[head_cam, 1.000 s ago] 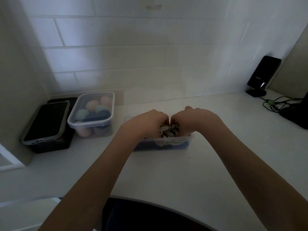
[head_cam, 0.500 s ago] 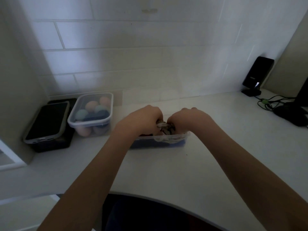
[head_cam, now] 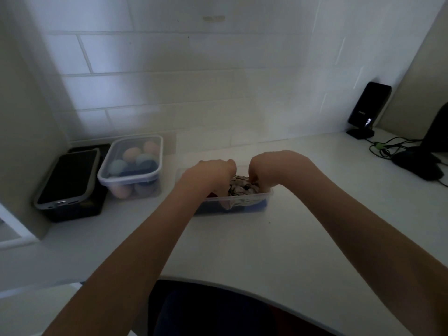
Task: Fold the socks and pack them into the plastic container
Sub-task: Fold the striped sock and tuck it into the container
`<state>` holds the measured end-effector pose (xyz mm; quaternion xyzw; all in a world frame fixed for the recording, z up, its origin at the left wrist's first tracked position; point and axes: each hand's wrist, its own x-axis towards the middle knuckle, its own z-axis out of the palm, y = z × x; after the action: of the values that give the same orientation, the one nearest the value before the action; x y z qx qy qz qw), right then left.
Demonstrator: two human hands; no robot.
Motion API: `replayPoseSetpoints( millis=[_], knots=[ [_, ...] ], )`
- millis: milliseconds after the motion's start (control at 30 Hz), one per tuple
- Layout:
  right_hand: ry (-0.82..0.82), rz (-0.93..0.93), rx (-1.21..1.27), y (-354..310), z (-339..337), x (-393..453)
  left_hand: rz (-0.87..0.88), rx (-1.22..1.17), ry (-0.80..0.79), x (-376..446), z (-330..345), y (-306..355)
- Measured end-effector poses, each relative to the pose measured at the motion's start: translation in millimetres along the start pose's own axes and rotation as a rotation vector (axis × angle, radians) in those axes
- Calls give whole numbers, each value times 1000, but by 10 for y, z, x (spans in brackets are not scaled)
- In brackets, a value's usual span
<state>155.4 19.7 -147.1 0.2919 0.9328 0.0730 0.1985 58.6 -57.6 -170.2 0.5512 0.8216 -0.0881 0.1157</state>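
At the centre of the frame, the left hand (head_cam: 213,173) and right hand (head_cam: 266,170) are curling closed on a patterned sock bundle (head_cam: 238,190), pressing it into the clear plastic container (head_cam: 242,206) on the counter (head_cam: 242,251). Pressing evenly, tucking loose edges below the rim, would likely pack it best. No writing is legible.
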Motion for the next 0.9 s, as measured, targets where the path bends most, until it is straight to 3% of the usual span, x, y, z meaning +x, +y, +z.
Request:
replayPoseSetpoints(
  millis=[167,500,667,800,900],
  knots=[
    [-79,-14,-78,-34,31,96,-3,-22,-41,-9,-13,-14],
    [60,-80,-73,45,110,46,22,-42,-1,-31,1,-30],
    [258,-183,-142,71,164,3,48,-109,-40,-53,-45,-136],
    [206,-199,19,124,161,11,160,-353,-5,-177,-92,-306],
    [106,-191,170,213,65,-15,248,-515,158,-282,-109,-338]
  ],
)
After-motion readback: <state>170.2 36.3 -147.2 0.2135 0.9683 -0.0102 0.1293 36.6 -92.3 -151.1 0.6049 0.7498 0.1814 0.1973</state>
